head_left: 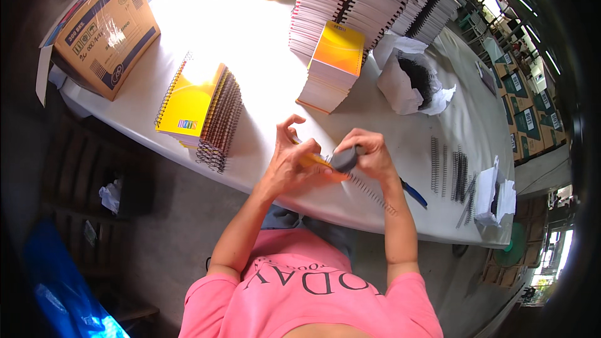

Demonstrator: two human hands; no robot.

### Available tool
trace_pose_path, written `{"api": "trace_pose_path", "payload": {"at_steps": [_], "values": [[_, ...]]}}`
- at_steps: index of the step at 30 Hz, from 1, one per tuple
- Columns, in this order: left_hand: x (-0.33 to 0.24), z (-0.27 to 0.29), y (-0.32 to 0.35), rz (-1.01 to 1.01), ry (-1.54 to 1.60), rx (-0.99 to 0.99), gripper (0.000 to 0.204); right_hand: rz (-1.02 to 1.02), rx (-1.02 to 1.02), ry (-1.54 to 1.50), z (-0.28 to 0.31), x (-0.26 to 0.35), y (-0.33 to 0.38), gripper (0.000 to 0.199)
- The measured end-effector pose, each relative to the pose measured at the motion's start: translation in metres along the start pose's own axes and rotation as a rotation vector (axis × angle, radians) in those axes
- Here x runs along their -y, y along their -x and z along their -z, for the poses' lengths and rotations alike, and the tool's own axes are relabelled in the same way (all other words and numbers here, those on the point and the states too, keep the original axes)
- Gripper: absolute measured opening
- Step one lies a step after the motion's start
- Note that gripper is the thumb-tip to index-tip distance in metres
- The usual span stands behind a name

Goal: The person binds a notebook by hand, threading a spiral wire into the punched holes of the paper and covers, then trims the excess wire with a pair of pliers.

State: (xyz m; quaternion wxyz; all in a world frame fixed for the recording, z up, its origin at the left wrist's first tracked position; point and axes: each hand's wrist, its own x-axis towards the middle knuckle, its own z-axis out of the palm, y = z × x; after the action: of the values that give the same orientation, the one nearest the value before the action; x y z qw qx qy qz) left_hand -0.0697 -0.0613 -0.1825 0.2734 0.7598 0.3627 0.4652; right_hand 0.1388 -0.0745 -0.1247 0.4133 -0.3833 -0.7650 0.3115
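Two bare hands meet over the near edge of the long white-covered table. The left hand is partly open, thumb and forefinger curled upward, its palm and lower fingers pressed against a yellow-orange covered notebook that lies at that near edge. The right hand is closed around a small dark grey tool, which touches the notebook's end. A black wire spiral binding runs out from under the right hand along the table's near edge.

Just right of the right forearm lies a blue pen. Further along toward the table's right end, several loose black wire spirals lie side by side, with white paper sheets beyond them.

Left of the hands, a stack of finished yellow spiral notebooks sits near the table's near edge, coils showing on two sides. At the table's left end stands a brown cardboard box with blue print. Toward the middle, a stack of unbound orange-covered pads stands in front of tall piles of white-paged notebooks at the far edge. Beside them, a torn white paper bag holds dark coils.
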Motion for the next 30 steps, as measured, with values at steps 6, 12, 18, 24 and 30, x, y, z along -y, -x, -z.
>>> {"api": "trace_pose_path", "payload": {"at_steps": [6, 12, 18, 24, 30], "values": [[-0.003, 0.007, -0.007, -0.075, 0.019, 0.024, 0.043, -0.012, 0.048, -0.151, 0.001, -0.002, -0.008, 0.03], [0.007, 0.002, -0.005, 0.009, 0.08, 0.053, 0.045, 0.07, 0.091, -0.158, -0.004, 0.005, -0.011, 0.03], [0.013, -0.003, -0.015, -0.022, 0.008, 0.035, 0.054, 0.022, -0.005, -0.338, -0.002, -0.009, -0.005, 0.024], [0.012, -0.007, -0.018, -0.007, 0.069, 0.035, 0.053, 0.156, -0.007, -0.274, 0.003, -0.002, -0.014, 0.015], [0.027, -0.015, -0.015, -0.01, 0.05, 0.091, 0.056, -0.074, -0.123, -0.165, 0.009, -0.011, -0.004, 0.021]]}}
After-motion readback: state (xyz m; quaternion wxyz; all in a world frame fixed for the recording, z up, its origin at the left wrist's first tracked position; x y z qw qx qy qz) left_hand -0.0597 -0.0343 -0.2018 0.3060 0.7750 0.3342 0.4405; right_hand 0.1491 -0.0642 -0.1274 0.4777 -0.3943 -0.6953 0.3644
